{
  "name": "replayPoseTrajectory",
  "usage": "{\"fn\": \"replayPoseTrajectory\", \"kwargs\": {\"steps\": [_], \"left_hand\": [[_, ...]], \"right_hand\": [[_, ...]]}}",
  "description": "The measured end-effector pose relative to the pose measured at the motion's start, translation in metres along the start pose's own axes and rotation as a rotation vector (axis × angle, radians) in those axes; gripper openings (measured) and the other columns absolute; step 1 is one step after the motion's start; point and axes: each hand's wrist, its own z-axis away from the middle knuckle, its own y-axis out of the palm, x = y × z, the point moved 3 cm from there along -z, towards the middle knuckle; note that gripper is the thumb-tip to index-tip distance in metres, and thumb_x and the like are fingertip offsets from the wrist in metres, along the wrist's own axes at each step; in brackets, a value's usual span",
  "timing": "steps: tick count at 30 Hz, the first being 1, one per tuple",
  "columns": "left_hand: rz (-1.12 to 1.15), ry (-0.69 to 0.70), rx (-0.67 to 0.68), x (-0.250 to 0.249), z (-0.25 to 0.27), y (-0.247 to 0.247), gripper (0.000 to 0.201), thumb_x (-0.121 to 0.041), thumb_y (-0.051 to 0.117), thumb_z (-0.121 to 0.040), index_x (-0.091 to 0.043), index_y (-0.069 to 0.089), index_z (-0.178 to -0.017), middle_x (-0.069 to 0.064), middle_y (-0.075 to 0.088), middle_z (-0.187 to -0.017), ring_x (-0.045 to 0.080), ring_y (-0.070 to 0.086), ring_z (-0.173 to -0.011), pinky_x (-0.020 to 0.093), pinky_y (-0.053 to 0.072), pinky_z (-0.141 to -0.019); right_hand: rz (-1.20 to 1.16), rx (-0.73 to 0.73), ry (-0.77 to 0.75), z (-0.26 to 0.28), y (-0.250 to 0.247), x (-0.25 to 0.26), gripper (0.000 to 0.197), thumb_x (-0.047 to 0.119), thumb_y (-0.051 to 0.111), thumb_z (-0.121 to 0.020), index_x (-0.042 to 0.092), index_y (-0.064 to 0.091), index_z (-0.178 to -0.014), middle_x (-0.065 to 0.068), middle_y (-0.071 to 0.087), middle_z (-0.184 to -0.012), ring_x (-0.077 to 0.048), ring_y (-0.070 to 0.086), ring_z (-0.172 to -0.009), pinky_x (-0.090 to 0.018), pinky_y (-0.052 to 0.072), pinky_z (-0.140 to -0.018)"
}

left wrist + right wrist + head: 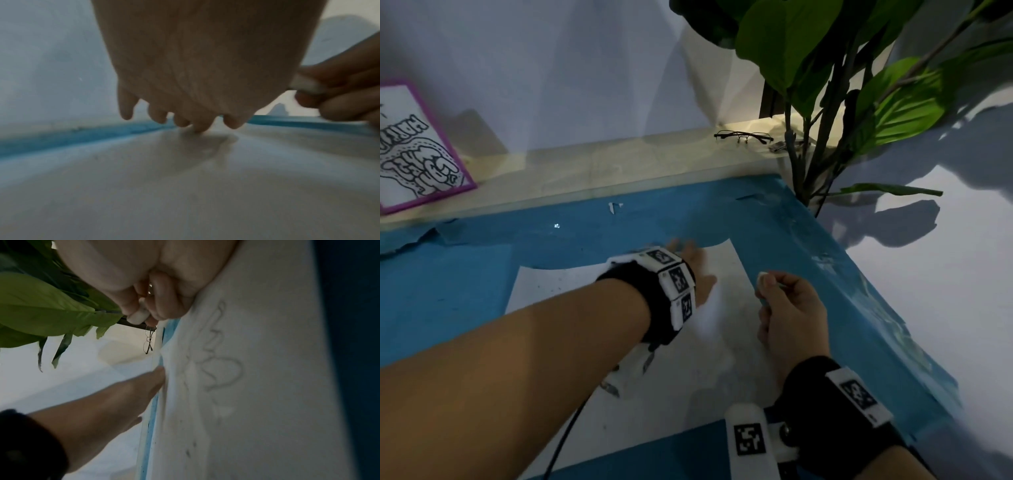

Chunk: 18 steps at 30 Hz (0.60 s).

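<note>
A white sheet of paper [571, 291] with faint pencil lines [222, 363] lies on a blue mat [448, 291]. My left hand [695, 270] rests on the sheet with straight fingers, fingertips [199, 128] pressing near the paper's far edge. My right hand [787, 308] hovers at the sheet's right side and pinches a small white eraser [761, 278] between thumb and fingers. The eraser [138, 318] sticks out from the curled fingers, a little above the paper. The same eraser [306, 84] shows at the right of the left wrist view.
A pale ledge [585, 164] runs behind the mat, bearing a pair of glasses [743, 137] and a purple-framed drawing [417, 147] leaning on the wall. A big-leafed plant [859, 85] stands at the right, beyond the mat's corner. The mat's right edge [859, 291] is torn.
</note>
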Motion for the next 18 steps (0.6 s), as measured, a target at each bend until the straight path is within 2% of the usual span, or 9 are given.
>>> {"fn": "replayPoseTrajectory", "kwargs": {"steps": [1, 2, 5, 6, 7, 10, 11, 15, 18], "left_hand": [[0.051, -0.033, -0.065, 0.004, -0.004, -0.001, 0.061, -0.047, 0.023, -0.101, -0.019, 0.005, -0.153, 0.001, -0.001, -0.161, 0.024, 0.003, -0.147, 0.046, 0.009, -0.115], [0.074, 0.050, -0.138, -0.005, 0.001, -0.005, 0.060, -0.045, 0.026, -0.100, -0.018, 0.012, -0.152, 0.001, 0.006, -0.160, 0.023, 0.009, -0.146, 0.045, 0.013, -0.115], [0.098, 0.479, -0.074, -0.048, 0.023, -0.004, 0.057, -0.039, 0.019, -0.097, -0.016, 0.027, -0.149, 0.003, 0.018, -0.158, 0.017, 0.014, -0.145, 0.041, 0.015, -0.117], [0.039, 0.472, 0.005, -0.047, 0.023, 0.001, 0.054, -0.037, 0.018, -0.100, -0.018, 0.022, -0.151, 0.001, 0.012, -0.159, 0.017, 0.010, -0.146, 0.042, 0.014, -0.117], [0.011, 0.361, 0.042, -0.034, 0.013, 0.005, 0.053, -0.037, 0.019, -0.103, -0.020, 0.013, -0.152, 0.001, 0.005, -0.160, 0.019, 0.006, -0.147, 0.044, 0.014, -0.117], [0.083, -0.185, 0.050, 0.018, -0.003, 0.002, 0.068, -0.052, 0.025, -0.100, -0.017, 0.001, -0.153, 0.005, -0.006, -0.160, 0.030, 0.000, -0.147, 0.051, 0.014, -0.116], [0.118, -0.230, 0.054, 0.025, -0.004, -0.001, 0.072, -0.054, 0.026, -0.099, -0.015, -0.001, -0.153, 0.008, -0.008, -0.160, 0.032, -0.001, -0.146, 0.050, 0.012, -0.116], [0.198, 0.076, 0.096, 0.001, 0.040, -0.014, 0.078, -0.056, 0.026, -0.098, -0.011, -0.011, -0.151, 0.006, -0.015, -0.159, 0.023, -0.005, -0.147, 0.035, 0.003, -0.117], [0.243, 0.161, 0.252, -0.005, 0.070, 0.005, 0.087, -0.063, 0.038, -0.091, -0.027, -0.015, -0.150, -0.004, -0.021, -0.157, 0.018, -0.013, -0.146, 0.043, -0.001, -0.118]], "right_hand": [[-0.008, 0.009, -0.002, 0.000, 0.001, 0.001, 0.008, 0.018, 0.060, -0.091, 0.015, 0.058, -0.084, 0.000, 0.055, -0.068, -0.009, 0.038, -0.040, -0.020, 0.032, -0.037], [-0.007, 0.009, -0.010, 0.001, 0.001, 0.001, 0.008, 0.018, 0.060, -0.091, 0.015, 0.058, -0.083, 0.000, 0.055, -0.067, -0.009, 0.039, -0.041, -0.021, 0.033, -0.038], [0.005, -0.013, -0.049, -0.001, 0.000, 0.000, 0.009, 0.016, 0.061, -0.090, 0.015, 0.061, -0.081, 0.000, 0.054, -0.062, -0.008, 0.043, -0.044, -0.024, 0.038, -0.045], [-0.003, -0.008, -0.042, -0.001, 0.000, 0.000, 0.009, 0.015, 0.060, -0.090, 0.014, 0.061, -0.081, 0.000, 0.053, -0.062, -0.007, 0.042, -0.043, -0.023, 0.037, -0.043], [-0.014, 0.002, -0.027, 0.000, 0.001, 0.000, 0.010, 0.015, 0.060, -0.090, 0.014, 0.061, -0.080, 0.000, 0.052, -0.062, -0.007, 0.040, -0.041, -0.021, 0.035, -0.039], [-0.014, 0.015, 0.002, 0.002, 0.001, 0.000, 0.013, 0.015, 0.060, -0.090, 0.015, 0.062, -0.078, 0.001, 0.052, -0.064, -0.009, 0.037, -0.042, -0.019, 0.031, -0.037], [-0.002, 0.012, 0.000, 0.002, 0.001, 0.000, 0.013, 0.015, 0.060, -0.090, 0.016, 0.063, -0.077, 0.002, 0.053, -0.063, -0.009, 0.037, -0.043, -0.020, 0.032, -0.037], [0.052, 0.010, -0.005, 0.001, 0.001, 0.000, 0.008, 0.017, 0.064, -0.087, 0.015, 0.067, -0.080, 0.004, 0.052, -0.054, -0.009, 0.041, -0.041, -0.020, 0.037, -0.040], [0.201, 0.012, -0.078, 0.004, 0.001, 0.003, 0.002, 0.017, 0.067, -0.084, 0.016, 0.069, -0.084, 0.004, 0.059, -0.057, -0.007, 0.050, -0.040, -0.017, 0.043, -0.042]]}}
